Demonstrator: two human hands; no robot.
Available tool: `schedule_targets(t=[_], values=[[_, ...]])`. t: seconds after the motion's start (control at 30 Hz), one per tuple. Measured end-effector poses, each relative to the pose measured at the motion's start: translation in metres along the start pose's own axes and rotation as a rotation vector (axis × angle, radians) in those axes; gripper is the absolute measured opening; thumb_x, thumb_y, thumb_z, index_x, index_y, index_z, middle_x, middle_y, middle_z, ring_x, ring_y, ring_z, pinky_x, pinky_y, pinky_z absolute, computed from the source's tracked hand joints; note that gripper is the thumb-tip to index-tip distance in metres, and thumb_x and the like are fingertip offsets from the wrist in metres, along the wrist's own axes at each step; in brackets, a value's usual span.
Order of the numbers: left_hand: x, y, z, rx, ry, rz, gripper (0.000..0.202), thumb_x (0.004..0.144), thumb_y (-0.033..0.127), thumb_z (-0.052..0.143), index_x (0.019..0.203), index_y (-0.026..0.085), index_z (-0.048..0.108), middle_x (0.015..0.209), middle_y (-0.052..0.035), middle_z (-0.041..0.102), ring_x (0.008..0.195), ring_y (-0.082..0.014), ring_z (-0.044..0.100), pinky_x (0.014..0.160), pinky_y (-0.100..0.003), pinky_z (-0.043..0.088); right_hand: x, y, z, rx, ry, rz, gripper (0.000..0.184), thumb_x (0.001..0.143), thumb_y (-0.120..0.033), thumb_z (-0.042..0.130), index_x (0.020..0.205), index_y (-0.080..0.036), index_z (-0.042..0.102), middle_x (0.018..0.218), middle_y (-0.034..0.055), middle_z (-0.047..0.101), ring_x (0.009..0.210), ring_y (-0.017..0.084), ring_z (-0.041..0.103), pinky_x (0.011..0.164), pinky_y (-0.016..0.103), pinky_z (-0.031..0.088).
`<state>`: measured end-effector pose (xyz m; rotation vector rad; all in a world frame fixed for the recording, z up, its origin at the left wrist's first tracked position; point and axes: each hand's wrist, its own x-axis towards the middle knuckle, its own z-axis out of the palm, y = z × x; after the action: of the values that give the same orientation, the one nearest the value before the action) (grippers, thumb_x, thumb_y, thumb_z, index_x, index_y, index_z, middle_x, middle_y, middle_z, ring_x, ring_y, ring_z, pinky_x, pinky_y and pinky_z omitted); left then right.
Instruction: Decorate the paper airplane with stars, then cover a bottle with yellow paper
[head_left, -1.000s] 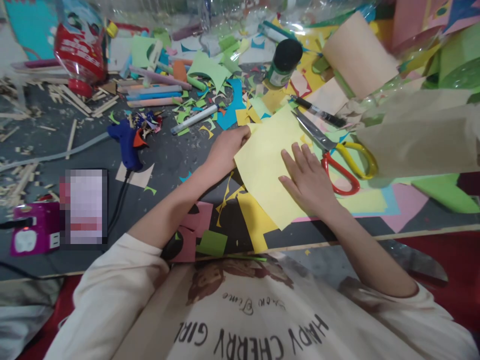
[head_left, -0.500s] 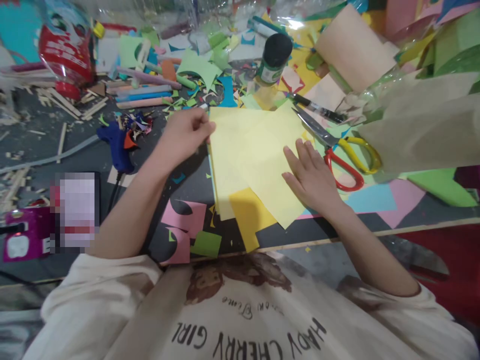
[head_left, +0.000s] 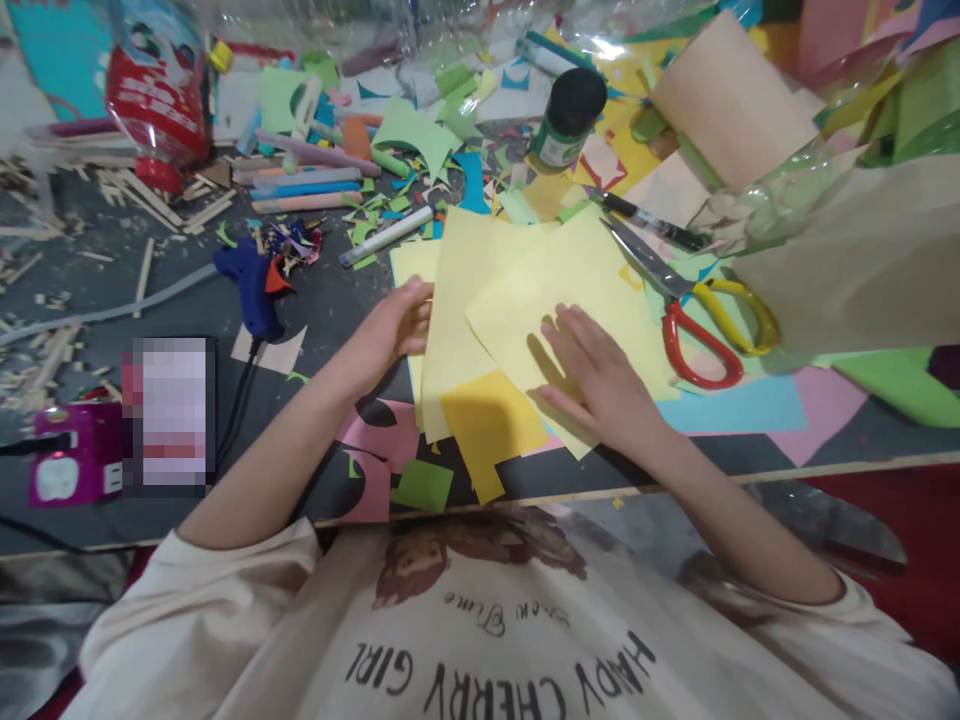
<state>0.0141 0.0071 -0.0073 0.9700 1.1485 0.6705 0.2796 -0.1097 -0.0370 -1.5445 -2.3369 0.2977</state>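
Directly before the person, several pale yellow sheets (head_left: 525, 270) lie overlapping on the dark table (head_left: 322, 250), with a notched piece of deeper yellow paper (head_left: 491, 420) on their near part. The left hand (head_left: 397, 325) is at their left side, its fingers bent at the paper's margin; whether it pinches a sheet, I cannot tell. The right hand (head_left: 596, 380) is open, palm downward over the sheets, with the fingers stretched; I cannot tell if it presses.

Beyond the sheets stands a jar (head_left: 566, 115) with a black lid and a green label; its content is hidden. At the far left, a clear plastic bottle (head_left: 161, 100) has its red cap pointing toward the person, and the white writing on its red label is too blurred to read. On the shirt (head_left: 480, 640), upside down in this view, one can read "CHERRY GIRL".

To the right of the right hand, the scissors (head_left: 679, 287) lie with their blades pointing away, close to the sheets' edge. Between the left hand and the blue glue gun (head_left: 251, 285), the dark tabletop is visible. The deeper yellow piece reaches near the table's front edge (head_left: 862, 466).
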Motion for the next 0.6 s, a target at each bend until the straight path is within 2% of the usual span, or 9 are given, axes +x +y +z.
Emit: schedule_targets(t=[0.07, 0.17, 0.23, 0.3, 0.37, 0.43, 0.53, 0.6], values=[[-0.007, -0.004, -0.005, -0.040, 0.022, 0.032, 0.034, 0.079, 0.050, 0.053, 0.083, 0.019, 0.067, 0.085, -0.0070, 0.072, 0.107, -0.0269, 0.069, 0.090, -0.034, 0.055, 0.001, -0.010, 0.001, 0.005, -0.009, -0.040, 0.073, 0.103, -0.057, 0.034, 0.164, -0.026, 0.009, 0.164, 0.0158, 0.040, 0.156, 0.031, 0.032, 0.123, 0.055, 0.035], [-0.018, -0.009, -0.011, -0.040, 0.087, 0.082, 0.027, 0.068, 0.036, 0.058, 0.083, 0.017, 0.070, 0.097, -0.0079, 0.076, 0.109, -0.0257, 0.068, 0.100, -0.035, 0.052, 0.003, -0.018, 0.005, 0.006, -0.049, -0.050, 0.075, 0.103, -0.058, 0.034, 0.164, -0.025, 0.006, 0.165, 0.0160, 0.038, 0.156, 0.030, 0.031, 0.124, 0.053, 0.035], [-0.026, -0.012, -0.011, 0.022, 0.047, 0.028, 0.026, 0.067, 0.037, 0.063, 0.082, 0.018, 0.070, 0.093, -0.0080, 0.076, 0.100, -0.0251, 0.069, 0.093, -0.036, 0.055, 0.005, -0.022, 0.009, -0.001, -0.070, -0.057, 0.072, 0.104, -0.054, 0.033, 0.164, -0.023, 0.009, 0.164, 0.0165, 0.039, 0.156, 0.030, 0.031, 0.124, 0.052, 0.034], [-0.032, -0.014, -0.007, 0.204, 0.012, 0.016, 0.025, 0.068, 0.043, 0.069, 0.073, 0.018, 0.068, 0.079, -0.0063, 0.073, 0.086, -0.0229, 0.068, 0.078, -0.033, 0.056, 0.007, -0.027, 0.013, -0.020, -0.081, -0.081, 0.068, 0.105, -0.051, 0.033, 0.163, -0.019, 0.016, 0.164, 0.0173, 0.040, 0.156, 0.030, 0.031, 0.124, 0.051, 0.034], [-0.034, -0.014, -0.002, 0.475, 0.020, 0.064, 0.031, 0.071, 0.045, 0.071, 0.061, 0.019, 0.058, 0.063, -0.0022, 0.063, 0.069, -0.0177, 0.060, 0.064, -0.027, 0.048, 0.010, -0.033, 0.017, -0.048, -0.110, -0.128, 0.064, 0.105, -0.049, 0.034, 0.162, -0.019, 0.024, 0.164, 0.0155, 0.040, 0.156, 0.029, 0.031, 0.124, 0.050, 0.032], [-0.034, -0.012, 0.001, 0.659, 0.054, 0.110, 0.038, 0.079, 0.048, 0.063, 0.057, 0.019, 0.052, 0.056, 0.0004, 0.053, 0.059, -0.0137, 0.049, 0.055, -0.025, 0.039, 0.011, -0.040, 0.021, -0.080, -0.155, -0.177, 0.060, 0.105, -0.045, 0.038, 0.160, -0.023, 0.031, 0.165, 0.0117, 0.040, 0.155, 0.028, 0.033, 0.124, 0.048, 0.032], [-0.030, -0.003, -0.007, 0.668, 0.100, 0.141, 0.036, 0.082, 0.048, 0.054, 0.062, 0.018, 0.056, 0.059, 0.0009, 0.054, 0.057, -0.0117, 0.044, 0.052, -0.024, 0.033, 0.011, -0.045, 0.025, -0.129, -0.203, -0.188, 0.056, 0.104, -0.039, 0.044, 0.158, -0.026, 0.037, 0.166, 0.0089, 0.039, 0.154, 0.028, 0.036, 0.123, 0.046, 0.033], [-0.031, 0.008, -0.024, 0.600, 0.155, 0.138, 0.029, 0.078, 0.044, 0.059, 0.067, 0.017, 0.062, 0.062, 0.0011, 0.059, 0.058, -0.0114, 0.046, 0.052, -0.024, 0.034, 0.010, -0.046, 0.026, -0.156, -0.210, -0.163, 0.056, 0.103, -0.037, 0.046, 0.158, -0.025, 0.037, 0.167, 0.0092, 0.038, 0.154, 0.028, 0.036, 0.123, 0.046, 0.033]])
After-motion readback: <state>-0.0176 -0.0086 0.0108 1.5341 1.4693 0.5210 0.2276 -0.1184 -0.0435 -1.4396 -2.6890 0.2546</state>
